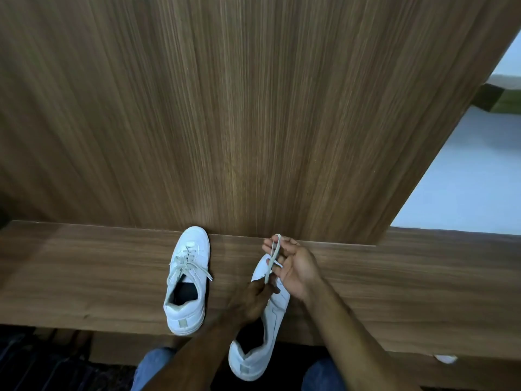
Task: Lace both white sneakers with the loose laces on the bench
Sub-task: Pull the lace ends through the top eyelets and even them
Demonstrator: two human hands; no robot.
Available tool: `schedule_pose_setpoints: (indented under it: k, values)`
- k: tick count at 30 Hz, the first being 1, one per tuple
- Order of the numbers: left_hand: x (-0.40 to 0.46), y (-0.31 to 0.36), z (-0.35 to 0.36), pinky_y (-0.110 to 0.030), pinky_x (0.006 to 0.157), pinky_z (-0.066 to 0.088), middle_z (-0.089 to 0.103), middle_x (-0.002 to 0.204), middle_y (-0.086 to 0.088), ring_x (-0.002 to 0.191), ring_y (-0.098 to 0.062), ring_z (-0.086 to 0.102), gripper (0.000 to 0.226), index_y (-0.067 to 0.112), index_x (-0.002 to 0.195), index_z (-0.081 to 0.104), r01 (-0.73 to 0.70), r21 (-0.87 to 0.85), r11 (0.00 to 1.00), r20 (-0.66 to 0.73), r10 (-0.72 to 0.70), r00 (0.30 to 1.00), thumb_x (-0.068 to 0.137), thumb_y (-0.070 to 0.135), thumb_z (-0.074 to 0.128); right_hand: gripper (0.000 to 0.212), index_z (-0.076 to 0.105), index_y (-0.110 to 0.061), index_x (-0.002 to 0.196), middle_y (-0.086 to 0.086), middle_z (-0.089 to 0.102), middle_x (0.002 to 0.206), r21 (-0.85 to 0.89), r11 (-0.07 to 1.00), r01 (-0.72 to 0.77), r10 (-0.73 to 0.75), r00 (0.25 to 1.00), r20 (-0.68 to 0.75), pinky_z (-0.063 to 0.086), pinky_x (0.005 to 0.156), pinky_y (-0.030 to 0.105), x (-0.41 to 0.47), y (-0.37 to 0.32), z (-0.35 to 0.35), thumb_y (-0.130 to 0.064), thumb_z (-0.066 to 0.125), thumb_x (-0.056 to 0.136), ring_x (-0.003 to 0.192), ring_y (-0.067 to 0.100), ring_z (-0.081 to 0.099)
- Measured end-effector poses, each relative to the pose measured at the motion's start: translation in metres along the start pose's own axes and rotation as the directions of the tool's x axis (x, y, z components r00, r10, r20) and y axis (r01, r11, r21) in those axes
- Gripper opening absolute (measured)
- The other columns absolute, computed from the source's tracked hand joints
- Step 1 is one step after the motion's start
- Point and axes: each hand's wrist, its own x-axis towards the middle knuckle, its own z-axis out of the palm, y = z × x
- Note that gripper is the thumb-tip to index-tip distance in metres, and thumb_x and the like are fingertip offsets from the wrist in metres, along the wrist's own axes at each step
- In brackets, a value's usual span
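Note:
Two white sneakers lie on the wooden bench (84,277). The left sneaker (187,280) is laced, with its lace ends hanging loose over its sides. The right sneaker (262,328) sits at an angle, its heel over the bench's front edge. My left hand (253,300) rests on its tongue area and pinches the lower part of a pale lace (274,258). My right hand (293,266) is raised above the toe, fingers spread, with the lace looped over a fingertip. The right sneaker's eyelets are hidden by my hands.
A tall wood-grain panel (253,108) rises straight behind the bench. To the right lies a pale floor (465,179). My knees in blue jeans (153,365) are below the bench edge. A small white object (445,359) lies at the lower right.

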Motion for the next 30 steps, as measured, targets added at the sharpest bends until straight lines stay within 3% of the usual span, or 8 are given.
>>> schedule_pose_setpoints:
  k: [4, 8, 12, 14, 19, 24, 26, 30]
  values:
    - [-0.002, 0.005, -0.003, -0.035, 0.076, 0.052, 0.07, 0.084, 0.01, 0.079, -0.011, 0.063, 0.048, 0.042, 0.073, 0.073, 0.08, -0.124, 0.989, -0.01, -0.082, 0.997, 0.081, 0.071, 0.036, 0.024, 0.067, -0.017, 0.1, 0.006, 0.067, 0.105, -0.518, 0.845, 0.135, -0.149, 0.989, 0.016, 0.05, 0.087, 0.03, 0.009, 0.024, -0.026, -0.006, 0.048, 0.092, 0.094, 0.016, 0.064]
    - [0.003, -0.001, -0.005, -0.046, 0.086, 0.05, 0.071, 0.085, 0.0, 0.085, -0.016, 0.066, 0.045, 0.035, 0.073, 0.07, 0.025, -0.071, 0.997, 0.0, -0.025, 1.0, 0.086, 0.062, 0.035, 0.028, 0.067, -0.011, 0.1, 0.003, 0.068, 0.088, -0.739, 0.654, 0.161, -0.13, 0.986, 0.101, 0.049, 0.066, 0.016, 0.007, 0.053, -0.052, 0.011, 0.053, 0.09, 0.065, -0.001, 0.065]
    - [0.011, -0.019, -0.001, -0.043, 0.09, 0.05, 0.073, 0.087, 0.005, 0.088, -0.011, 0.067, 0.058, 0.032, 0.084, 0.073, 0.008, -0.062, 0.998, -0.002, -0.008, 1.0, 0.082, 0.074, 0.034, 0.043, 0.072, -0.028, 0.072, -0.002, 0.071, 0.067, -0.782, 0.581, 0.228, -0.217, 0.969, 0.121, 0.051, 0.069, 0.03, 0.008, 0.06, -0.071, 0.01, 0.06, 0.086, 0.065, 0.007, 0.066]
    - [0.011, -0.02, 0.0, -0.038, 0.089, 0.05, 0.074, 0.088, 0.005, 0.089, -0.012, 0.067, 0.055, 0.033, 0.082, 0.074, 0.021, -0.073, 0.997, -0.001, -0.021, 1.0, 0.084, 0.07, 0.033, 0.035, 0.071, -0.024, 0.066, 0.0, 0.071, 0.064, -0.797, 0.575, 0.186, -0.214, 0.974, 0.073, 0.052, 0.067, 0.034, 0.004, 0.053, -0.074, 0.006, 0.064, 0.083, 0.063, 0.009, 0.065]
    - [0.008, -0.007, -0.002, -0.03, 0.075, 0.045, 0.07, 0.07, 0.008, 0.074, -0.013, 0.061, 0.045, 0.028, 0.058, 0.071, 0.086, -0.25, 0.965, -0.049, -0.101, 0.994, 0.092, 0.041, 0.044, 0.011, 0.063, -0.003, 0.081, 0.018, 0.07, 0.077, -0.423, 0.906, -0.02, -0.051, 0.986, -0.156, 0.056, 0.081, 0.044, -0.012, 0.027, -0.082, 0.005, 0.058, 0.086, 0.073, 0.025, 0.068]
    - [0.009, -0.005, 0.002, -0.036, 0.075, 0.048, 0.066, 0.063, 0.003, 0.069, -0.017, 0.061, 0.049, 0.021, 0.054, 0.066, 0.079, -0.286, 0.955, -0.098, -0.111, 0.989, 0.099, 0.024, 0.046, 0.011, 0.057, -0.004, 0.086, 0.013, 0.071, 0.077, -0.108, 0.992, -0.07, 0.046, 0.976, -0.214, 0.056, 0.073, 0.04, -0.022, 0.022, -0.094, -0.002, 0.047, 0.088, 0.068, 0.022, 0.067]
    - [0.009, -0.004, 0.002, -0.035, 0.077, 0.049, 0.067, 0.067, 0.002, 0.071, -0.016, 0.061, 0.046, 0.021, 0.057, 0.067, 0.064, -0.286, 0.956, -0.095, -0.094, 0.991, 0.098, 0.027, 0.046, 0.009, 0.058, -0.007, 0.087, 0.01, 0.068, 0.068, -0.163, 0.983, -0.082, 0.044, 0.973, -0.228, 0.056, 0.065, 0.035, -0.024, 0.026, -0.099, -0.002, 0.051, 0.089, 0.059, 0.019, 0.065]
    - [0.008, -0.001, 0.001, -0.033, 0.074, 0.049, 0.07, 0.071, 0.001, 0.072, -0.016, 0.063, 0.044, 0.019, 0.063, 0.069, 0.095, -0.307, 0.947, -0.09, -0.129, 0.988, 0.099, 0.017, 0.046, 0.018, 0.066, -0.009, 0.101, 0.003, 0.064, 0.068, -0.593, 0.804, -0.038, -0.079, 0.983, -0.169, 0.051, 0.059, 0.029, -0.022, 0.037, -0.105, 0.003, 0.059, 0.088, 0.055, 0.011, 0.056]
